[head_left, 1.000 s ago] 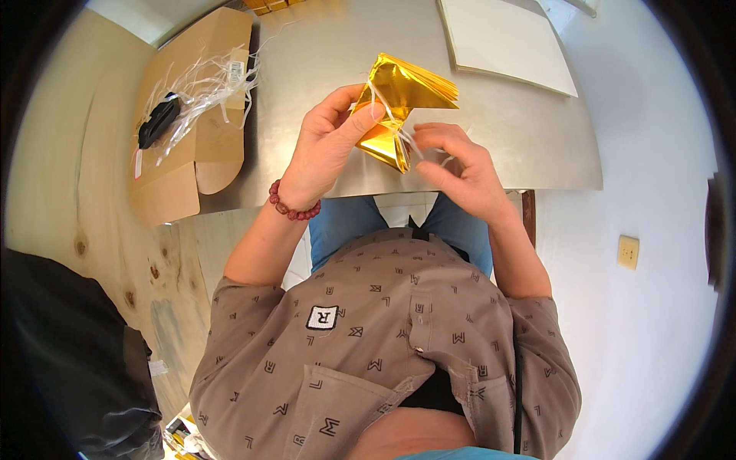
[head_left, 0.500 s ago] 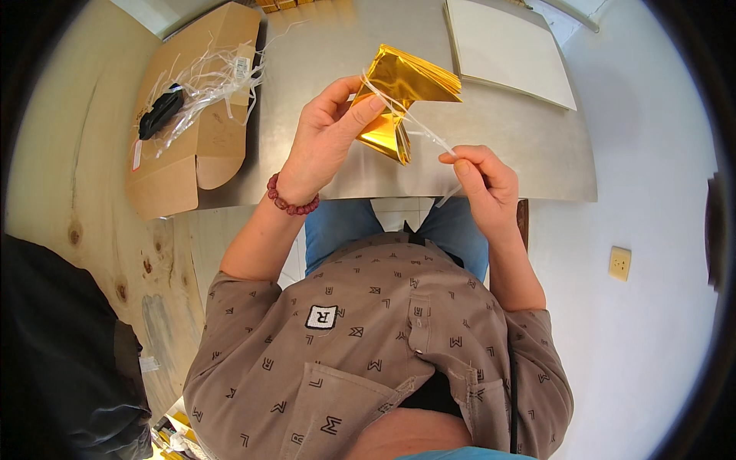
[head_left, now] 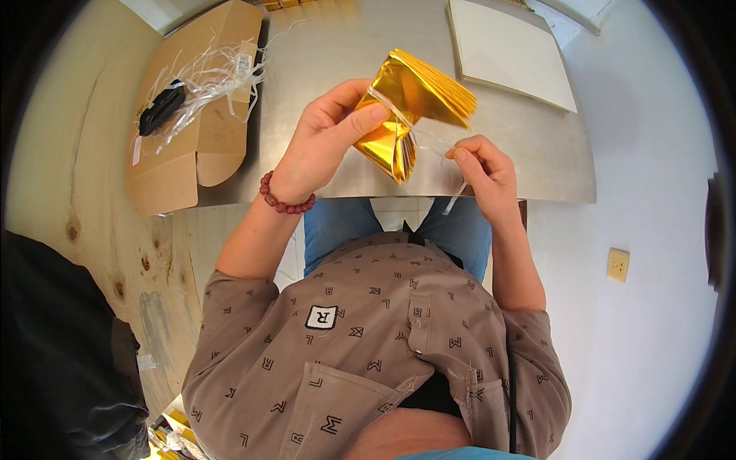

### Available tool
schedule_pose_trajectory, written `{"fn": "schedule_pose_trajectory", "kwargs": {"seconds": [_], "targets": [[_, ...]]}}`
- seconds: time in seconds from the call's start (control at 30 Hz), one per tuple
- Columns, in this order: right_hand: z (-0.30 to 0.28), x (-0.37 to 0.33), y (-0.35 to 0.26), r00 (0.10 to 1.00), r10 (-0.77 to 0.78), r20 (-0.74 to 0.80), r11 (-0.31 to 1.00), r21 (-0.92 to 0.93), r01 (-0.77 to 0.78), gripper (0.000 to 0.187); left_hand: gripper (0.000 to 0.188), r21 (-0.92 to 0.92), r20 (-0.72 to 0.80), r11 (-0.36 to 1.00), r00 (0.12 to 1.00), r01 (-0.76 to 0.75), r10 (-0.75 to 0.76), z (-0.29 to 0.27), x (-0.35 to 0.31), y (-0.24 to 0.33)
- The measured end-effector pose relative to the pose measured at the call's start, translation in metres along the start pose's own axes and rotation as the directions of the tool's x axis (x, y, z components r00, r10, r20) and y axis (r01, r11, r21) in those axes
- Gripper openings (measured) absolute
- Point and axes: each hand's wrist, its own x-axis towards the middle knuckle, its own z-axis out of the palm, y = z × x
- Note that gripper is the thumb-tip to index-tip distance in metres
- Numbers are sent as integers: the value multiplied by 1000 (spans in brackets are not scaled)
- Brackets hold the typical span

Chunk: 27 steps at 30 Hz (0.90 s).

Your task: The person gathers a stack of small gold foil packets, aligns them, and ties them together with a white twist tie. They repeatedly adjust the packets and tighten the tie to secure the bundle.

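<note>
My left hand (head_left: 331, 130) grips a pleated bundle of shiny gold foil (head_left: 418, 88) at its narrow middle, thumb on the near face. The foil's folds fan out to the upper right and toward me. A clear-white plastic strip (head_left: 395, 113) runs round the bundle's middle, beside my left thumb. It stretches from there to my right hand (head_left: 488, 170), whose thumb and forefinger pinch it. A loose end of the strip hangs below my right fingers. Both hands are raised over the table's near edge. The strip's path behind the foil is hidden.
The metal table (head_left: 322, 46) holds an opened cardboard box (head_left: 222, 146) at the left, with a tangle of white strips (head_left: 211, 96) and a black object (head_left: 161, 109) on it. At the back right lies a stack of large white sheets (head_left: 510, 57). A wall stands to the right.
The gold bundle has tilted, and its fan now shows more folds and reaches further right and nearer. My right hand has moved slightly up, with the strip still pinched.
</note>
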Motion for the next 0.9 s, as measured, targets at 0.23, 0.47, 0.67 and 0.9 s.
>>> {"fn": "schedule_pose_trajectory", "kwargs": {"seconds": [0.23, 0.47, 0.67, 0.9], "targets": [[-17, 54, -9, 996, -76, 48, 964, -250, 85, 14, 39, 705, 620, 166, 713, -689, 327, 5, 12, 33], [-8, 77, -42, 949, -260, 178, 843, -437, 313, 13, 30, 596, 803, -212, 575, -774, 158, -9, 19, 23], [6, 66, -59, 926, -260, 274, 777, -509, 369, 14, 27, 645, 764, -212, 618, -734, 185, -20, 2, 2], [24, 59, -62, 939, -157, 307, 881, -386, 274, 10, 22, 714, 700, -309, 638, -628, 321, -30, -13, -4]]}}
